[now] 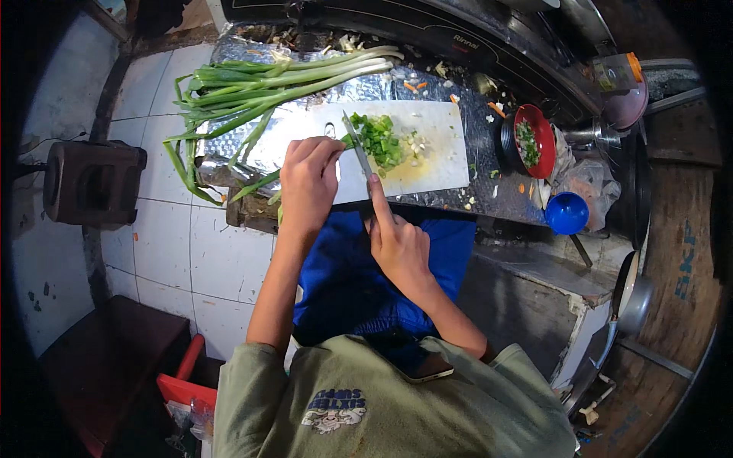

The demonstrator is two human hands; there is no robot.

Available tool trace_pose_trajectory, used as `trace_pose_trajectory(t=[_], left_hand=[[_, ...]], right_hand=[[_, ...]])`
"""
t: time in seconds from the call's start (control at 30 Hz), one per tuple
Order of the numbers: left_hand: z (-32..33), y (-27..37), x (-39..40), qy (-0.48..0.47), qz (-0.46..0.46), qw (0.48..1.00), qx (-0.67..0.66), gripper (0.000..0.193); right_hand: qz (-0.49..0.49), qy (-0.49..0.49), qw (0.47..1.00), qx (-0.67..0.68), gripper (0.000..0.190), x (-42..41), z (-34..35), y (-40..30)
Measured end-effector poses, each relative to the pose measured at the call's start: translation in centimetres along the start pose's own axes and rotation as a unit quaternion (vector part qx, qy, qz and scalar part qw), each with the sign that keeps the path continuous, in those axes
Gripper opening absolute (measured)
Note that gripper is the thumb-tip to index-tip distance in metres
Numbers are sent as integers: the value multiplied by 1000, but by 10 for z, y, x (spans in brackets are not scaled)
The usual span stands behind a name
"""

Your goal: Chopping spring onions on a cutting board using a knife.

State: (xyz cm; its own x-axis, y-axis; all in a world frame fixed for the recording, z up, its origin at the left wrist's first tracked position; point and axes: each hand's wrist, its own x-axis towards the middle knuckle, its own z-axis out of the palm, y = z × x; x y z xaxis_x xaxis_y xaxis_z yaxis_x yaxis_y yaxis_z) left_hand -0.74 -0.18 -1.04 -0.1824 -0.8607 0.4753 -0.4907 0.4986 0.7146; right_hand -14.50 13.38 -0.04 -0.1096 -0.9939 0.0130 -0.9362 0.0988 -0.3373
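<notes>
My right hand grips a kitchen knife, its index finger stretched along the back of the blade. The blade rests at the cut end of green spring onion stalks on a white cutting board. My left hand is closed on those spring onion leaves, just left of the blade; their far ends trail over the counter's edge. Right of the knife lies a heap of chopped spring onion, with paler chopped bits beside it. A bunch of whole spring onions lies behind the board.
A red bowl with chopped greens stands to the right, near a blue cup and a plastic bag. Behind the foil-covered counter is a black Rinnai stove. Orange and white scraps are scattered about. A brown stool stands left.
</notes>
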Motion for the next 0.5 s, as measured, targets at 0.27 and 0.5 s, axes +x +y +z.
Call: trace_pose_trajectory(t=[0.27,0.5], left_hand=[[-2,1,-1,-17,-6,1000,8,18],[-2,1,1,-21,-3,1000,7,19]], right_hand=[[-7,-38,999,-3,90,2,-12,-2],[-2,-56,998,-32,87,14,-20,-12]])
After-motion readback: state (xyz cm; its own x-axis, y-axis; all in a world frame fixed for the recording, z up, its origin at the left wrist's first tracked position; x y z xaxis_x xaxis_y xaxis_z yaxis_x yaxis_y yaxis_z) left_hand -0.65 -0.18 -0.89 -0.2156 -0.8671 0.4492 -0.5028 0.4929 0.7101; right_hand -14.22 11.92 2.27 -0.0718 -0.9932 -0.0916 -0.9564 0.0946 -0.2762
